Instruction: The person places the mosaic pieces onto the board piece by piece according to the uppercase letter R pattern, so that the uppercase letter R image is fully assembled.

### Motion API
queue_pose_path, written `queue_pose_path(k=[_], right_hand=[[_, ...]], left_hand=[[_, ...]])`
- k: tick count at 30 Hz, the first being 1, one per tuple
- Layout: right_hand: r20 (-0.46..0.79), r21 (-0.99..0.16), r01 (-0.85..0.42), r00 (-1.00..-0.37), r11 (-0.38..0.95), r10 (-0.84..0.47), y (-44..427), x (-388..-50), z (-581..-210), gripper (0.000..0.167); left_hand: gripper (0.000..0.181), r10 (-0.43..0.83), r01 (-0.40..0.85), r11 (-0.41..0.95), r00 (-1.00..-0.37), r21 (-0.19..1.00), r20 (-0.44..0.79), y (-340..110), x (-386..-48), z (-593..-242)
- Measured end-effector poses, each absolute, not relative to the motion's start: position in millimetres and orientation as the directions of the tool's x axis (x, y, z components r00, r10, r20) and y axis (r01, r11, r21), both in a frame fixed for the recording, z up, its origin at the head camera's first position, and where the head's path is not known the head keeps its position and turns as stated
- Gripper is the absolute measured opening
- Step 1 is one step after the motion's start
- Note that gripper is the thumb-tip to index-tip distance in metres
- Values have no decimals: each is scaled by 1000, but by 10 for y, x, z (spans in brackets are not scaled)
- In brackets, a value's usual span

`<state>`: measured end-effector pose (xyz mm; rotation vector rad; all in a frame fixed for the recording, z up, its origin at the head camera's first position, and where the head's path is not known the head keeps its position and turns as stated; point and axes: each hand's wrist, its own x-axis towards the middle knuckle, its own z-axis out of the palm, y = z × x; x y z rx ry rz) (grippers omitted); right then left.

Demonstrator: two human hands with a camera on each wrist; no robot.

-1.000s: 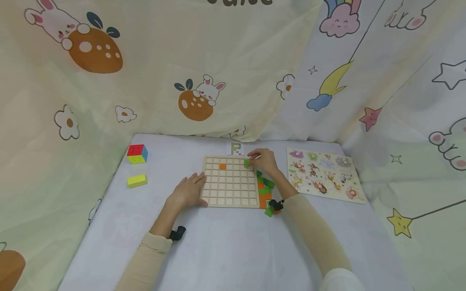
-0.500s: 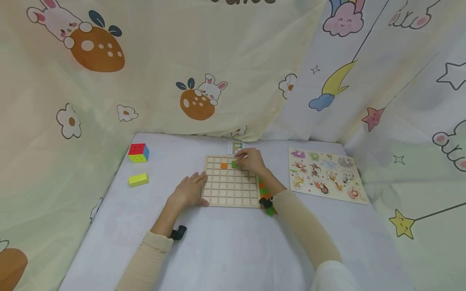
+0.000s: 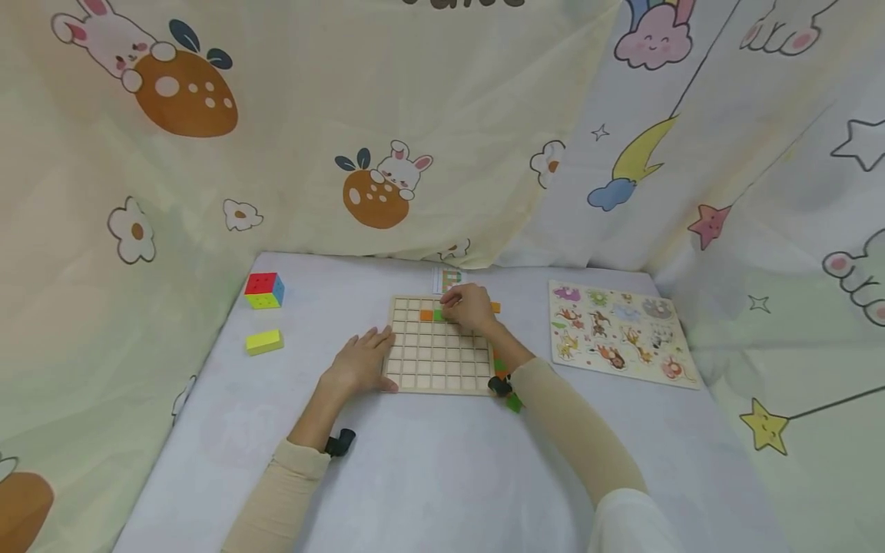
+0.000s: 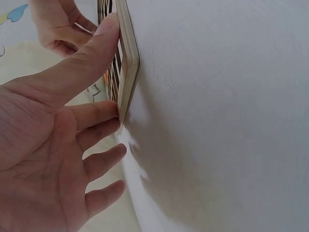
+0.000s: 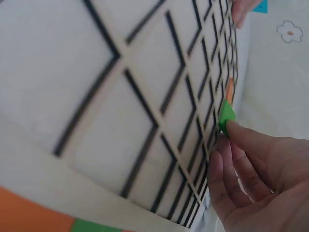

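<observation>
A wooden grid board (image 3: pixel 437 367) lies on the white table. My left hand (image 3: pixel 358 362) rests at its left side; in the left wrist view the thumb (image 4: pixel 99 41) lies along the frame and fingertips touch the edge. My right hand (image 3: pixel 470 309) is over the upper rows, its thumb and fingers pinching a green square tile (image 5: pixel 226 116). That tile is slightly tilted at the grid, beside an orange tile (image 5: pixel 230 90) set in a cell. In the head view, the fingers partly hide the green tile.
Loose green tiles (image 3: pixel 514 403) and orange ones lie along the board's right side, partly under the right forearm. A pattern card (image 3: pixel 451 279) is behind the board. Left are a puzzle cube (image 3: pixel 264 290) and yellow block (image 3: pixel 264 342); right, an animal puzzle (image 3: pixel 618 330).
My right hand has carried the green tile leftward from the board's upper right corner to beside the orange tile. The left hand has stayed at the board's left edge.
</observation>
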<state>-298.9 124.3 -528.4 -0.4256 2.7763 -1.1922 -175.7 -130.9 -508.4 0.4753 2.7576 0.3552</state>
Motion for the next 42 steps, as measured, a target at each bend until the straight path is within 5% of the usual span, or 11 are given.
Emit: queue_pose_path(k=[27,37,42], right_hand=[[89,-692,-148,-989,706,-120,1881,-2965,-5252,15],[47,-632,-45,-999,774,-19,2105,-2963,-5286,39],[38,-624,-64,-998,779,-52,2178,-2985,-5326,30]], left_hand=[[110,358,287,919,-895,272,-266,-1316,-1752,-5071],[111,342,271,925,-898,265,-278,-1293,-1760,-5067],[111,342,274,926,-899,258,-274,-1288,-1780,-5077]])
